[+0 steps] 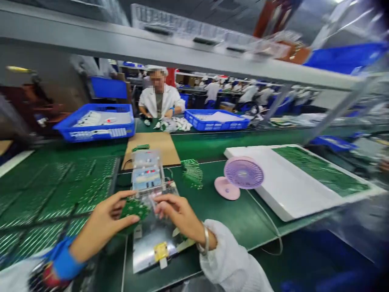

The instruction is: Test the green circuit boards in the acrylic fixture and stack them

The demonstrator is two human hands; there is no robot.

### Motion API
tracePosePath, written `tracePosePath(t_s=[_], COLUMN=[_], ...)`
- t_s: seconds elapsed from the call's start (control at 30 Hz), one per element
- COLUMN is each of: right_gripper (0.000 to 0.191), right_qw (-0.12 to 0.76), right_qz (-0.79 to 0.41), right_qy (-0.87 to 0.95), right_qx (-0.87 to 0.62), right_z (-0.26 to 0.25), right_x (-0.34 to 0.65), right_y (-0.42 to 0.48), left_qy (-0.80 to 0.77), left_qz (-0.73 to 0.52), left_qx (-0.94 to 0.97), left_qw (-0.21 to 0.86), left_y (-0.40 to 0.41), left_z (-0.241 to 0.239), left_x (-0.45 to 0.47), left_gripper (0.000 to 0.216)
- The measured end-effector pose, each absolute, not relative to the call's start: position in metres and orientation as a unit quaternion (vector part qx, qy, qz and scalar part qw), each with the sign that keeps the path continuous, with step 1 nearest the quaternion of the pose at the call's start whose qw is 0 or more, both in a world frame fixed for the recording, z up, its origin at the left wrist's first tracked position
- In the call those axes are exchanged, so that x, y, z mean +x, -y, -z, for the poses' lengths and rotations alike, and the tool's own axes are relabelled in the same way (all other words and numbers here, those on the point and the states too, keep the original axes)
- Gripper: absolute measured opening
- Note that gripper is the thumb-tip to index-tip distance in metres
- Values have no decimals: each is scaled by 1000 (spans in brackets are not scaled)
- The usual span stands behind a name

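Observation:
My left hand [105, 219] is closed around a green circuit board [133, 209], thumb on top, just in front of the test fixture. To its right, my right hand [179, 215] has its fingers bent together at the fixture's clear front part; whatever is between the fingertips is hidden by blur. The fixture [147, 176] has a clear cover over blue-and-white panels. Its metal base plate [148, 247] carries a yellow label [161, 251] and lies under both hands. A stack of green boards [192, 173] rests right of the fixture.
Racks of green boards [57, 182] fill the left. A pink fan [244, 173] and a white tray [291, 202] with green boards stand right. Blue bins [103, 136] sit across the bench, where a co-worker [161, 95] works. A shelf beam [182, 56] crosses overhead.

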State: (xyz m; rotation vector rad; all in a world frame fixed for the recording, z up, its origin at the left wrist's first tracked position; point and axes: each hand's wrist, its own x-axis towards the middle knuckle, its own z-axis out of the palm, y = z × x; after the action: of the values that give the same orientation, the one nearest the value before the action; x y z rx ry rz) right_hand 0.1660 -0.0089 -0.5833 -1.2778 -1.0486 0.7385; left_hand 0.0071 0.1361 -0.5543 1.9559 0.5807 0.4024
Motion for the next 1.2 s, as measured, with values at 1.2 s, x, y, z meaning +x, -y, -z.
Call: tracePosePath(t_s=[1.2], right_gripper=[29], right_qw=[533], right_qz=[-238], right_qy=[413], right_qx=[-699], right_z=[619], right_x=[193], right_y=[-8], left_qy=[-286], left_qz=[-96], left_qx=[807], left_qw=[508], left_y=[-158], left_z=[575], left_x=[24], left_gripper=[44])
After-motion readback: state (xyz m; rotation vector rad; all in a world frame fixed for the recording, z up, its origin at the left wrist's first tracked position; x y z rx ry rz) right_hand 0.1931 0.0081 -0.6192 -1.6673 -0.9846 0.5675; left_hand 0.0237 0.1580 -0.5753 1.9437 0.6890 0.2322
